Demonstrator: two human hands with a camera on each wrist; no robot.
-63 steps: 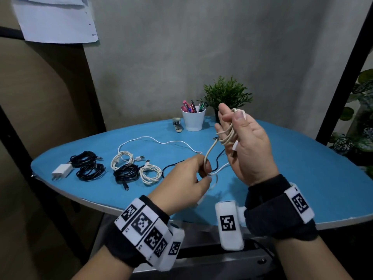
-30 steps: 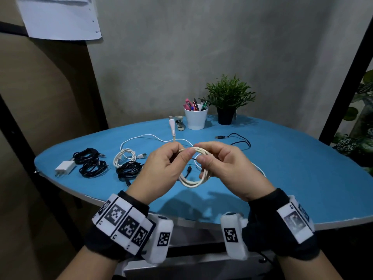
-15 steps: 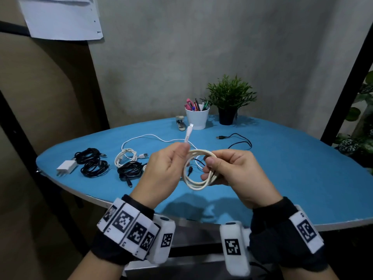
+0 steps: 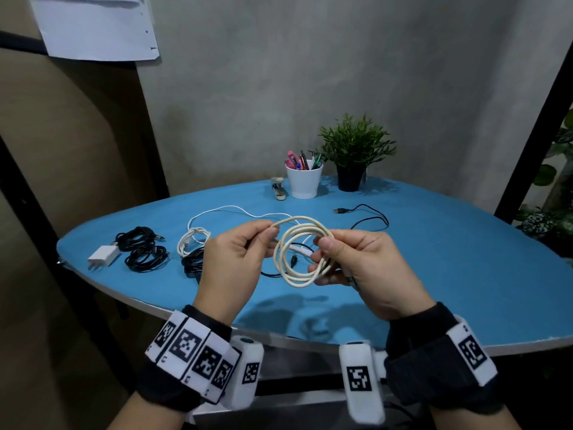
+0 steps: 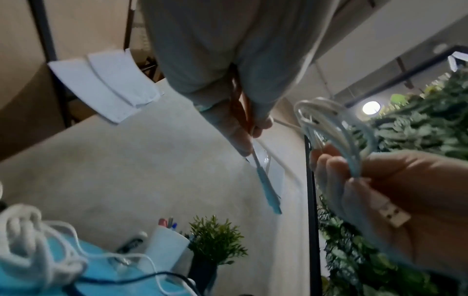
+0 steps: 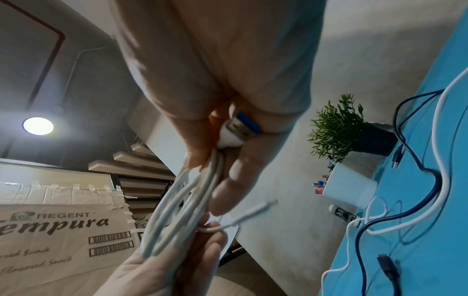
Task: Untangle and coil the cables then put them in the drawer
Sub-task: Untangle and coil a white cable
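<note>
Pens (image 4: 302, 159) fill the white cup (image 4: 304, 183); both hands' fingers (image 4: 322, 243) pinch the cream cable coil (image 4: 297, 277).

A cream cable (image 4: 302, 251) hangs in round loops above the desk (image 4: 449, 259), held up at both sides. Coiled black cables (image 4: 142, 251) and a coiled white cable (image 4: 192, 240) lie far left; a loose black cable (image 4: 369, 217) lies behind.

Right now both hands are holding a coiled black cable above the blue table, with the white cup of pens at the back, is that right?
Not quite: the coiled round cable held by the left hand and right hand is cream white, not black, as the head view shows. It is above the blue table, and the white cup of pens stands at the back.
</note>
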